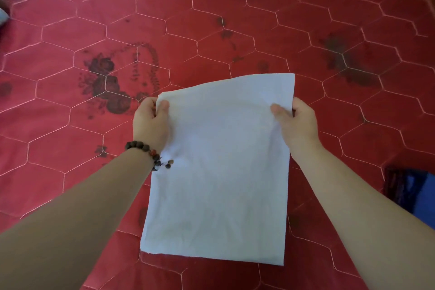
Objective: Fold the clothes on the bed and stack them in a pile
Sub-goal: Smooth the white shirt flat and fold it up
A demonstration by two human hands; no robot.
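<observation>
A white cloth point(219, 167), folded into a long rectangle, hangs in front of me above the red quilted bed point(211, 30). My left hand point(150, 120) pinches its upper left edge, thumb on top and fingers behind. My right hand point(296, 120) pinches the upper right edge the same way. The far top edge of the cloth rises beyond my thumbs. A beaded bracelet point(150, 153) circles my left wrist.
A dark blue garment point(414, 193) lies at the right edge of the bed, partly behind my right forearm. A small pale object point(2, 16) shows at the far left edge. The bed's right border runs along the top right corner.
</observation>
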